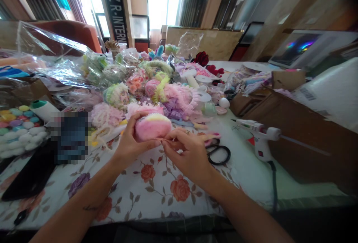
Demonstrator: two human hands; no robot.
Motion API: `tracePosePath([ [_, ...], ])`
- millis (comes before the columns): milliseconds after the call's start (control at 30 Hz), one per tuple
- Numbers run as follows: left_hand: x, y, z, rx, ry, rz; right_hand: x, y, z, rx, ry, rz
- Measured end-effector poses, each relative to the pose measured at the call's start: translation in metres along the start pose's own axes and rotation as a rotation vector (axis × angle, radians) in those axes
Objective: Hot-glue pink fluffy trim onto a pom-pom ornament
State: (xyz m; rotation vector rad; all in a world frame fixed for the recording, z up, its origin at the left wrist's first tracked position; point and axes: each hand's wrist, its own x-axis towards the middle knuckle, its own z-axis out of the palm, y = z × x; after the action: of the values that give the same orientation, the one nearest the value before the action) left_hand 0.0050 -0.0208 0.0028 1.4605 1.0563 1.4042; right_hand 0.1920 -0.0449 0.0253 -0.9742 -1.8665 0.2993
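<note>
A soft, rounded pink piece with a pale yellow and white top (153, 127) is held up over the flowered tablecloth (134, 194). My left hand (135, 138) wraps its left side, the thumb along the lower edge. At its lower right edge, the fingers of my right hand (183, 148) are pinched together against it. Whatever lies between those fingertips is too small to make out. Black-handled scissors (219, 155) rest just right of my right hand, their blades partly hidden. Behind the pink piece lies fluffy pink trim (107, 115).
A white hot glue gun (260, 136) with a glue stick in it stands at the right, beside a cardboard box (302, 138). Pompoms (25, 131) and a black tray-like object (30, 172) are at the left. Yarn, ribbon and plastic-wrapped craft items (156, 75) are heaped behind.
</note>
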Motion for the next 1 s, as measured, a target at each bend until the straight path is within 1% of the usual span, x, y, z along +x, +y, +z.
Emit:
tracePosePath([
  [67,0.0,0.001,0.0,-0.006,-0.035,-0.011,-0.001,0.0,0.0,0.005,-0.006,0.028],
  [133,0.001,0.002,0.0,-0.02,-0.051,-0.014,-0.003,0.0,0.0,0.066,-0.018,0.084],
  [233,0.0,0.001,0.001,-0.024,-0.047,-0.018,-0.004,0.001,0.001,0.172,-0.046,0.204],
  [300,0.0,0.001,0.001,-0.026,-0.035,-0.015,-0.005,0.002,0.001,0.195,-0.05,0.254],
  [500,0.0,0.002,0.003,-0.04,-0.024,-0.016,-0.003,0.0,0.0,0.207,-0.076,0.304],
  [700,-0.001,0.0,0.005,-0.053,-0.013,-0.047,0.004,-0.005,0.0,0.36,-0.118,0.435],
  [867,-0.003,-0.005,0.006,-0.03,0.028,-0.057,0.008,-0.003,0.002,0.447,-0.152,0.549],
  [1000,-0.004,-0.006,0.008,-0.049,0.048,-0.102,0.009,0.0,0.004,0.44,-0.161,0.566],
])
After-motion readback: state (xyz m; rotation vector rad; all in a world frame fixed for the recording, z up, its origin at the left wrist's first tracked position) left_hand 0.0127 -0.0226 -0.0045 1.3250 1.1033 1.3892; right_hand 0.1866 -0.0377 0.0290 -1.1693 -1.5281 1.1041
